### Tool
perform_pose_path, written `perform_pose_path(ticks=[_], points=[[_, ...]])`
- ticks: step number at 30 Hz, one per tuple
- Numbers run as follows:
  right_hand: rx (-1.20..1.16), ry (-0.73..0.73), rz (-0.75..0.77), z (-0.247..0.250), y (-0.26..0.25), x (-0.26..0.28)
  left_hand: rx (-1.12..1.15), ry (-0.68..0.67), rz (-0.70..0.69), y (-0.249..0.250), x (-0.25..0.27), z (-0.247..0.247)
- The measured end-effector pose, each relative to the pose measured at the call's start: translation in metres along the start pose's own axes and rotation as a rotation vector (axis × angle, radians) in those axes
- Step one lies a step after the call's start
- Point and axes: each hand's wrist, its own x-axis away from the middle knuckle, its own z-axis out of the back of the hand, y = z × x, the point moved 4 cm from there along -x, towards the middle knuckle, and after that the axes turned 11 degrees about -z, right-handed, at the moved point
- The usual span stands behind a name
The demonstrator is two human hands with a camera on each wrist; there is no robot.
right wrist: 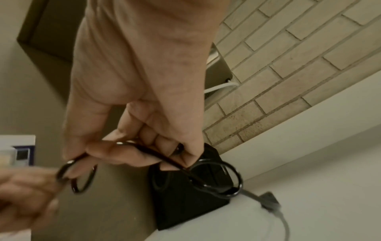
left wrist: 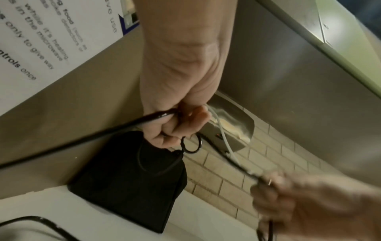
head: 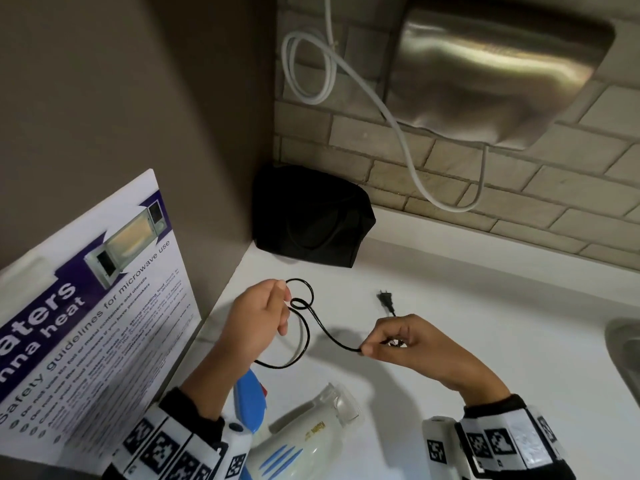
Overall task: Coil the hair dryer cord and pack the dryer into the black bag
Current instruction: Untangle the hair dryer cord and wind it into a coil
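A: Two hands on the cord [head: 334, 336]. Left hand [head: 258, 320] pinches small loops at its fingertips; right hand [head: 410, 341] pinches near the plug [head: 386, 301].

B: Handling?

A: Thin, limp, springy; loops likely slip unless pinched where they cross. Dryer [head: 304, 434] lies below the wrists, probably light; black bag [head: 311, 216] sits beyond the fingers.
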Motion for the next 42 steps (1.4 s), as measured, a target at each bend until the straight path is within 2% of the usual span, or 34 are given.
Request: perform_pose_path(ticks=[5,11,14,18,21,24,27,29,31,35,42], points=[[0.014,0.096,-0.085,0.003,0.027,-0.027,0.181,-0.012,0.006,0.021,0.005,0.014],[-0.052,0.364,-0.148,0.023,0.067,-0.064,0.358,-0.076,0.087,0.03,0.016,0.026],[-0.014,0.415,-0.167,0.026,0.077,-0.079,0.326,-0.114,0.109,0.021,0.019,0.025],[0.226,0.466,-0.176,0.024,0.077,-0.093,0.175,-0.122,0.105,0.003,0.02,0.015],[0.283,0.559,-0.091,0.024,0.066,-0.092,0.129,-0.105,0.125,-0.012,0.018,0.01],[0.325,0.677,0.196,0.012,0.029,-0.076,0.121,-0.098,0.165,-0.025,0.019,0.001],[0.499,0.567,0.496,-0.033,-0.014,-0.062,0.1,-0.128,0.173,-0.029,0.022,-0.012],[0.685,0.478,0.565,-0.067,-0.024,-0.061,0.109,-0.143,0.151,-0.027,0.024,-0.018],[0.716,0.485,0.549,-0.082,-0.024,-0.062,0.104,-0.154,0.138,-0.026,0.026,-0.02],[0.604,0.523,0.559,-0.073,-0.023,-0.072,0.145,-0.197,0.14,-0.026,0.03,-0.022],[0.63,0.443,0.408,-0.048,0.006,-0.092,0.294,-0.171,0.195,-0.027,0.025,-0.006]])
